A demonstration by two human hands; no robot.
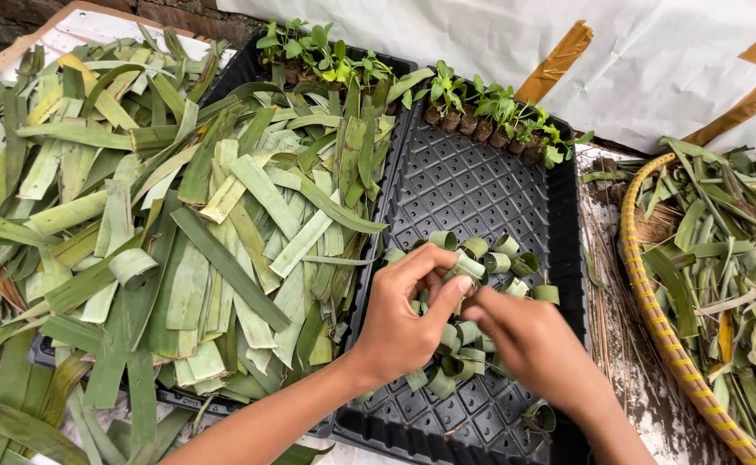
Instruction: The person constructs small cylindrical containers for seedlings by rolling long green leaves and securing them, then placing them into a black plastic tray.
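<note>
Both hands met over the black seedling tray (pixel 481 194): the left hand (pixel 404 323) pinched a rolled leaf ring (pixel 462 277) in its fingertips, while the right hand (pixel 528 340) touched the same ring, fingers curled. More leaf rings (pixel 498 254) lay around them, cut leaf strips (pixel 180 215) were piled left, and seedlings (pixel 490 112) lined the far edge.

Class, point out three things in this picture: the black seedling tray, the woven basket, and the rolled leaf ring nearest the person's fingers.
Black seedling tray (pixel 472 185): head view, bare cells.
Woven basket (pixel 649 301): head view, yellow rim.
Rolled leaf ring (pixel 468 267): head view, its green band.
</note>
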